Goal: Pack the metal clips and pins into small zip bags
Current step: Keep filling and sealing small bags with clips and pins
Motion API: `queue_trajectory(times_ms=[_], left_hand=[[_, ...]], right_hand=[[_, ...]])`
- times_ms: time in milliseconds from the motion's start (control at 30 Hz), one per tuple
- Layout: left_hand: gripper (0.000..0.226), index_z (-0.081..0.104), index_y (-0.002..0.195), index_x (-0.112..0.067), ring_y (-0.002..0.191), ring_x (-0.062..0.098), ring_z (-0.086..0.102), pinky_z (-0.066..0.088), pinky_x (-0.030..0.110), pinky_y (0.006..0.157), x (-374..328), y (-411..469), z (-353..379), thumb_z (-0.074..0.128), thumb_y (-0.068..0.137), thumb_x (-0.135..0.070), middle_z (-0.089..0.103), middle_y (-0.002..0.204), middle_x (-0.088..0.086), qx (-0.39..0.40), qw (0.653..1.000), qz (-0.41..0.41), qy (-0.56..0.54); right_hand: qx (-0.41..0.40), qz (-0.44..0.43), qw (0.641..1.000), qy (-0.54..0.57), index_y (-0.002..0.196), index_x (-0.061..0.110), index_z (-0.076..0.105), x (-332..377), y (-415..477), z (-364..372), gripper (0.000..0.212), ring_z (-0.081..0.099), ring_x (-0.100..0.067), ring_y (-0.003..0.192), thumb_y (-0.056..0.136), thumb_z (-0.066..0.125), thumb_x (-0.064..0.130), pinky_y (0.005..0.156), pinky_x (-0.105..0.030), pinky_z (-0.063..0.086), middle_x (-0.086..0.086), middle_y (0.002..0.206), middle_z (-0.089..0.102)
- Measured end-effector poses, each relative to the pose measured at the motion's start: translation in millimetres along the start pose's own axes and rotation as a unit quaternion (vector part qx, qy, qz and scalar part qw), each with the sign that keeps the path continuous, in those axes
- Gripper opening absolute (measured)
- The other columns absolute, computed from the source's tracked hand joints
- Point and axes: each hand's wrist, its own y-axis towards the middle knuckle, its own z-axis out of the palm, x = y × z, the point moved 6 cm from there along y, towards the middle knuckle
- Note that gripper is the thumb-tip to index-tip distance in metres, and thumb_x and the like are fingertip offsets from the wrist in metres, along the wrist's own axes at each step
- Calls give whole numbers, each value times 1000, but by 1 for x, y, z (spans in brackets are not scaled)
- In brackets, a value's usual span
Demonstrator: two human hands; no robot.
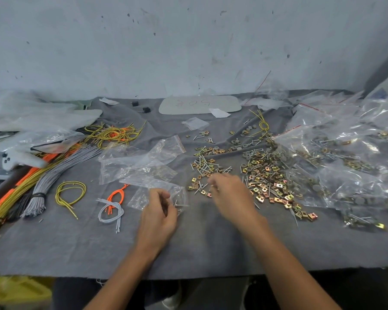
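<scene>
Square brass-coloured metal clips (270, 189) and thin silver pins (205, 166) lie scattered over the grey cloth (76, 242) right of centre. My left hand (159, 211) grips a small clear zip bag (179, 198) with a pin or two inside it. My right hand (231, 195) reaches into the near edge of the loose clips, fingers curled down and blurred; what they hold cannot be made out. More empty zip bags (141, 162) with red seal strips lie just beyond my left hand.
Filled clear bags (345, 162) pile up on the right. Bundles of yellow, grey and orange cords (45, 175) lie at the left, with loose cord loops (71, 193) nearer. A grey plate (199, 105) rests by the wall. The table's front edge is close to me.
</scene>
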Motion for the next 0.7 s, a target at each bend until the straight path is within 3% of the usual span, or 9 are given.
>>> queue_trajectory(times_ms=[133, 233, 467, 700], left_hand=[[19, 44, 98, -31, 64, 12, 53, 42, 33, 60, -1, 0, 0, 56, 88, -20, 56, 72, -9, 1, 1000, 1, -10], [23, 44, 98, -32, 65, 11, 53, 41, 32, 60, 1, 0, 2, 58, 90, -14, 56, 74, -12, 4, 1000, 2, -10], [18, 44, 98, -29, 66, 12, 53, 45, 38, 63, -1, -1, 1, 55, 88, -18, 56, 74, -7, 5, 1000, 2, -20], [26, 44, 97, -31, 67, 13, 55, 43, 29, 61, 4, 1, 2, 58, 91, -11, 58, 78, -13, 8, 1000, -3, -2]], right_hand=[[41, 63, 990, -119, 111, 24, 66, -44, 9, -11, 21, 50, -26, 112, 99, 54, 37, 95, -39, 41, -2, 120, 62], [114, 57, 981, -143, 118, 27, 63, -50, 10, -4, 29, 49, -28, 119, 96, 58, 46, 101, -40, 40, -3, 126, 56], [124, 16, 974, -188, 123, 16, 54, -38, 9, 5, 26, 47, -32, 120, 104, 40, 27, 103, -44, 39, -10, 131, 53], [120, 22, 974, -191, 121, 13, 54, -39, 5, 2, 29, 46, -31, 119, 103, 37, 29, 102, -44, 38, -9, 128, 54]])
